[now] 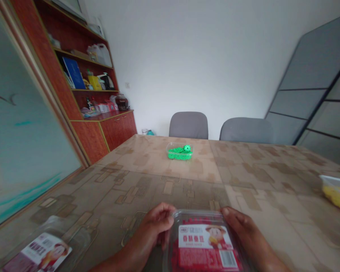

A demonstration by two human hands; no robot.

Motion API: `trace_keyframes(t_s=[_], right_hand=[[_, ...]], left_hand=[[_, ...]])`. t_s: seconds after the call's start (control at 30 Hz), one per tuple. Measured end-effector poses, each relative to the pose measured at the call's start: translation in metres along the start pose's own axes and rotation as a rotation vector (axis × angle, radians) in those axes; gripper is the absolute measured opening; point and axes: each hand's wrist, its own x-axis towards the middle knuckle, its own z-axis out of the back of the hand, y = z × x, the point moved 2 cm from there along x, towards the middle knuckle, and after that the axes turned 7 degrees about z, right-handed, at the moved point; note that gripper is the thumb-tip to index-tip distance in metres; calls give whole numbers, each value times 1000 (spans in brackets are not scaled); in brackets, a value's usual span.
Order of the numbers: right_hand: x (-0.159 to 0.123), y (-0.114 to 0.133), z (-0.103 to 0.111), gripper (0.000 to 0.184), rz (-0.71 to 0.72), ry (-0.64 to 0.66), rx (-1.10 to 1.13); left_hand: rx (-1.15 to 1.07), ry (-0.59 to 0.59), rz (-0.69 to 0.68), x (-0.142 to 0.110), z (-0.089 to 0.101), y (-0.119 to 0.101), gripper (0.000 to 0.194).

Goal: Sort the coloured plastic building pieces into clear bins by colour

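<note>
between left hand (158,223) and right hand (240,223), both gripping, sits a lidded box (202,241).

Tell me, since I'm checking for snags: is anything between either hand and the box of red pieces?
Nothing visible does: the left hand and right hand touch the box directly, on opposite sides.

Clear plastic box (167,257), rectangular, round-cornered. It is containing red pieces (198,220); a transparent lid (184,216) is covering them. White-and-red label (205,245), with Chinese characters, hatted cartoon figure and barcode, is facing up, reading upright.
</note>
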Motion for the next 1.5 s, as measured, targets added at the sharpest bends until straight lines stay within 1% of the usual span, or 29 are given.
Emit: trace_keyframes(t_s=[0.07, 0.13, 0.23, 0.3, 0.43, 0.53, 0.6, 0.67, 0.73, 0.83, 0.9, 1.03, 1.13, 1.23, 1.37, 1.5], right_hand=[[1, -4, 1, 49, 11, -5, 37], [2, -7, 1, 47, 23, -25, 70], [2, -11, 0, 46, 32, -25, 84], [2, -11, 0, 47, 26, -30, 89], [1, -9, 0, 47, -15, -49, 140], [0, -2, -1, 47, -66, -64, 171], [0, 4, -1, 48, -73, -65, 161], [0, 9, -2, 49, -55, -62, 133], [1, 9, -2, 51, -38, -69, 105], [3, 3, -3, 52, -16, -81, 109], [5, -3, -3, 52, 7, -85, 123], [6, -11, -3, 53, 34, -86, 82], [7, -15, -2, 53, 42, -93, 54], [7, -16, -3, 53, 22, -69, 84], [6, -9, -4, 52, -17, -60, 141], [4, 1, -4, 54, -65, -76, 120]], left_hand=[[78, 7, 16, 2, 0, -2, 54], [136, 4, 40, -1, -2, -8, 53], [210, -52, 33, -9, -8, -17, 46], [232, -75, 26, -10, -10, -18, 40], [79, -39, 82, -4, -7, -10, 33], [-34, -19, 139, -3, -7, -11, 31], [-66, -19, 180, -6, -10, -15, 33], [-52, -30, 194, -9, -13, -17, 35], [13, -70, 149, -10, -14, -16, 37], [161, -140, 7, -9, -13, -12, 37], [244, -145, -35, -7, -12, -13, 36], [313, -119, 2, -7, -18, -19, 38], [243, -94, 21, -10, -26, -23, 43], [194, -76, 46, -14, -30, -24, 43], [237, -55, 45, -15, -27, -22, 45], [201, -86, -16, -9, -24, -16, 49]])
